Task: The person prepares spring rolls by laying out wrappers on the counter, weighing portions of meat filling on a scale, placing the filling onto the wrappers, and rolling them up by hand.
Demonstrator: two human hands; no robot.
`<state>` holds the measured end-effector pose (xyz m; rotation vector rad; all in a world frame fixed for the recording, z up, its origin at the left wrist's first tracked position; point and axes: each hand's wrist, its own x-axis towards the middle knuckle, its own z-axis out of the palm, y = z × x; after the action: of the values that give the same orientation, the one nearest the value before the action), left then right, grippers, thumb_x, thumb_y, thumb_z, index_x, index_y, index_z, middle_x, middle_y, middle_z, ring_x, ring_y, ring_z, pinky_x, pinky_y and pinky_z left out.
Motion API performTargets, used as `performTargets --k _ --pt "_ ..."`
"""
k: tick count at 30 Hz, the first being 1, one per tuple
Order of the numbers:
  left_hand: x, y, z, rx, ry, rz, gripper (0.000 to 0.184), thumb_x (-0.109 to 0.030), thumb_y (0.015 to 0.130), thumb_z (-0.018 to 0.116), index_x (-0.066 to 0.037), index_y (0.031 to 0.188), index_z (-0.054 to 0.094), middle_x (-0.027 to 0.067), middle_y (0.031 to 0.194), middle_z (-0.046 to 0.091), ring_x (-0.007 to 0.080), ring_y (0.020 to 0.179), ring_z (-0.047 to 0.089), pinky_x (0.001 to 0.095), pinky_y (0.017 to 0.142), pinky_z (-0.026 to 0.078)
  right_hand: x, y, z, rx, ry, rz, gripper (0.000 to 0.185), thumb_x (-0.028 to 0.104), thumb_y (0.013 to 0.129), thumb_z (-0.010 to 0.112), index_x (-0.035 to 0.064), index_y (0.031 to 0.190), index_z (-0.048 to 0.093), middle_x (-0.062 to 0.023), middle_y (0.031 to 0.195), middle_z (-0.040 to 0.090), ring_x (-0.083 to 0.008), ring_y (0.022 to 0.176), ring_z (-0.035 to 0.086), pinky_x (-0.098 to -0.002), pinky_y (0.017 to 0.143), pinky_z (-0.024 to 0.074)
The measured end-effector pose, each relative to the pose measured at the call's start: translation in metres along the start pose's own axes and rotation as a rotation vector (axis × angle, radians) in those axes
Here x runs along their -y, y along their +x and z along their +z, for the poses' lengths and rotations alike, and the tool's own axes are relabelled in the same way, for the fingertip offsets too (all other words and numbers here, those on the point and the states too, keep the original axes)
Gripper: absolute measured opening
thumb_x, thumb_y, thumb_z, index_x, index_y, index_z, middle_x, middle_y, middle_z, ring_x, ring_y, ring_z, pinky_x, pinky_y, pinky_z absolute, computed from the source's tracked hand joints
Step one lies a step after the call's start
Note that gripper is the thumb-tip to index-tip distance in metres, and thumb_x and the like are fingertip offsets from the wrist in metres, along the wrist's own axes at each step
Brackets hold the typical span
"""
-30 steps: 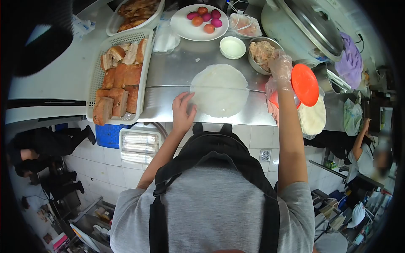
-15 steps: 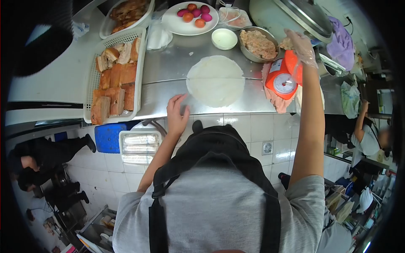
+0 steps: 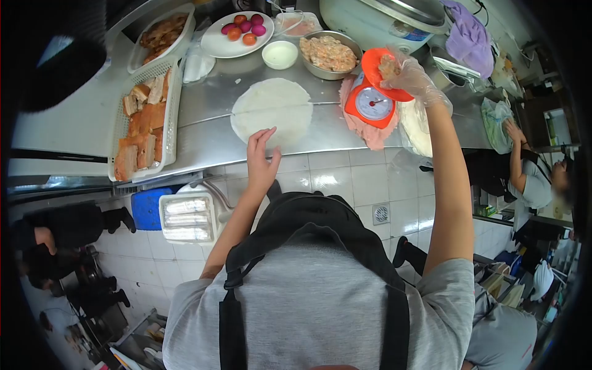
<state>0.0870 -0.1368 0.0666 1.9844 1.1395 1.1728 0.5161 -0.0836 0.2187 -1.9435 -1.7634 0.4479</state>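
Note:
My right hand (image 3: 414,79), in a clear plastic glove, holds a lump of minced filling (image 3: 388,66) at the red pan (image 3: 369,66) of a kitchen scale (image 3: 372,103). Whether the lump rests on the pan is hard to tell. My bare left hand (image 3: 263,161) is open, fingers apart, at the near edge of a round white wrapper sheet (image 3: 272,110) lying flat on the steel counter. Behind the scale stands a metal bowl (image 3: 335,75) of minced filling (image 3: 330,53). A small bowl of white paste (image 3: 280,55) is left of it.
A white basket (image 3: 171,117) of roasted pork pieces stands at left. At the back are a plate (image 3: 213,44) of red and purple balls and a large pot (image 3: 370,24). A pink cloth (image 3: 376,137) lies under the scale. Other people (image 3: 533,179) are at right and left.
My right hand has come from the far side of the scale to its pan with the lump of filling. My left hand appears closer to the wrapper sheet. The view has turned rightward.

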Motion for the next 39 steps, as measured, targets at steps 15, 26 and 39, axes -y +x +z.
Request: performTargets --k 15,26,39 --pt "-0.012 -0.072 0.015 -0.137 0.1 -0.143 0.048 -0.003 0.087 0.064 -0.009 0.135 0.059 0.0165 0.126 0.053 0.0331 0.119 0.053 0.0413 0.104 0.042 -0.019 -0.01 0.015 -0.085 -0.483 -0.104 0.052 0.049 0.076 0.079 0.0014 0.095 0.072 -0.0224 0.089 0.07 -0.0386 0.086 0.069 -0.0472 0.081 0.054" --pt "-0.013 -0.069 0.002 -0.139 0.123 -0.157 0.045 -0.004 0.09 0.065 -0.01 0.134 0.06 0.0153 0.123 0.054 0.0298 0.114 0.055 0.0393 0.103 0.042 -0.028 -0.002 0.014 -0.057 -0.172 -0.021 0.035 0.032 0.086 0.072 -0.0028 0.093 0.071 -0.0163 0.079 0.07 -0.0276 0.075 0.07 -0.0402 0.077 0.0553" --pt "-0.004 -0.071 0.011 -0.174 -0.001 -0.234 0.042 -0.007 0.093 0.065 -0.009 0.134 0.061 0.0106 0.122 0.055 0.0214 0.108 0.059 0.0356 0.1 0.045 -0.051 -0.011 -0.001 -0.02 0.979 0.215 0.029 0.019 0.092 0.074 -0.001 0.108 0.061 -0.0064 0.093 0.066 -0.0074 0.067 0.06 -0.0192 0.057 0.0497"
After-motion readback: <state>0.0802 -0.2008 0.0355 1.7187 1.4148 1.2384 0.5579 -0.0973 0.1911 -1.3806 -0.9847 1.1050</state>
